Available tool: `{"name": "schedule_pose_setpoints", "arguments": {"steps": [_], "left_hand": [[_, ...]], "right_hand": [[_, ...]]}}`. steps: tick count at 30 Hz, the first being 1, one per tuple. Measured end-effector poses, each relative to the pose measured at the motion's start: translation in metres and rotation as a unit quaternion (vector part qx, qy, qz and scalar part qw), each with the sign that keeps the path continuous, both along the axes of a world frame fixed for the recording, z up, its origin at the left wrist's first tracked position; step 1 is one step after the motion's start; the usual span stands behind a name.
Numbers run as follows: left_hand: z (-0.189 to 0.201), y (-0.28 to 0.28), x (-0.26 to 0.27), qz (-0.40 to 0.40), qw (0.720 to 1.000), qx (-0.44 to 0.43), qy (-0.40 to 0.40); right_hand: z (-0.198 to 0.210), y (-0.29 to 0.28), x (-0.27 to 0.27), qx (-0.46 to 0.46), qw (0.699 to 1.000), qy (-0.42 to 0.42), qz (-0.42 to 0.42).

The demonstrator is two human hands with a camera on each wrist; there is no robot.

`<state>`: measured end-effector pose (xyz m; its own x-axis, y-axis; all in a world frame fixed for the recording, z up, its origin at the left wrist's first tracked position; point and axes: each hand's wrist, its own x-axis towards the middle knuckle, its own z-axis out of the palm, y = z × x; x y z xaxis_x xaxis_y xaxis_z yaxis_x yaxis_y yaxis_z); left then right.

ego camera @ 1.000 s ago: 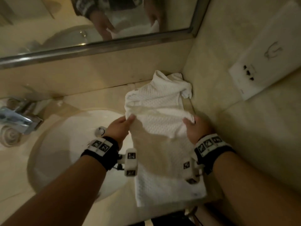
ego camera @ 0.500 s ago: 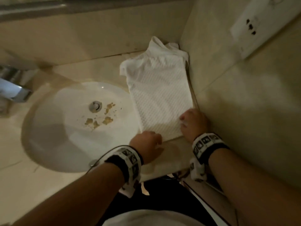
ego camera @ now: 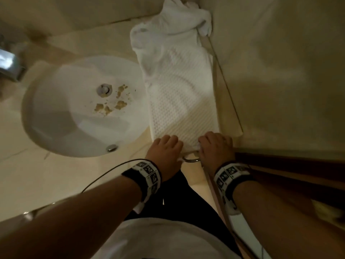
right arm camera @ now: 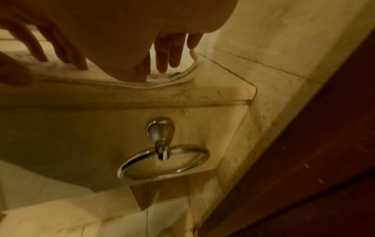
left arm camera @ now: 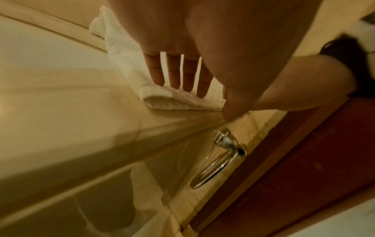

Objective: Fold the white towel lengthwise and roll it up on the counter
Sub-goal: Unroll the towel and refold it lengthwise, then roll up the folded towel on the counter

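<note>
beige tiled wall (ego camera: pixel 280 71), white sink (ego camera: pixel 74 128), dim light

You had a white oval sink (ego camera: pixel 61 128) at nine o'clock, with tan crumbs (ego camera: pixel 110 106) scattered just beside its round metal drain (ego camera: pixel 104 90). A chrome overflow cap (ego camera: pixel 111 147) sat on the basin's near wall. A chrome faucet (ego camera: pixel 8 65) showed blurred at ten o'clock. Below the tabletop's front edge hung a chrome towel ring (right arm camera: pixel 164 162), with a dark red-brown door (left arm camera: pixel 304 168) at four o'clock.
</note>
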<state>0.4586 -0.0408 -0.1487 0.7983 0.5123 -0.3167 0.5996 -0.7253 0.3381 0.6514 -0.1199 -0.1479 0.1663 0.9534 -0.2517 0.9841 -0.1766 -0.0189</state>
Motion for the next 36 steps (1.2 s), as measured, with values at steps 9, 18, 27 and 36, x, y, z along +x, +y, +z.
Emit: {"name": "schedule_pose_setpoints", "arguments": {"steps": [9,18,27,36], "left_hand": [[-0.013,-0.025,-0.022,-0.005,0.995,0.091,-0.029],[-0.016,-0.022,-0.034,0.193,0.978,0.018,-0.081],[-0.011,-0.016,-0.048,0.405,0.910,-0.071,-0.052],[0.001,-0.005,-0.050,0.479,0.865,-0.151,-0.024]], "right_hand": [[-0.017,-0.032,-0.001,0.098,0.990,0.023,0.097],[-0.019,-0.031,0.030,0.067,0.991,0.051,0.102],[-0.011,-0.014,0.031,-0.012,0.989,0.128,-0.077],[-0.001,0.002,0.034,-0.022,0.970,0.148,-0.192]]}}
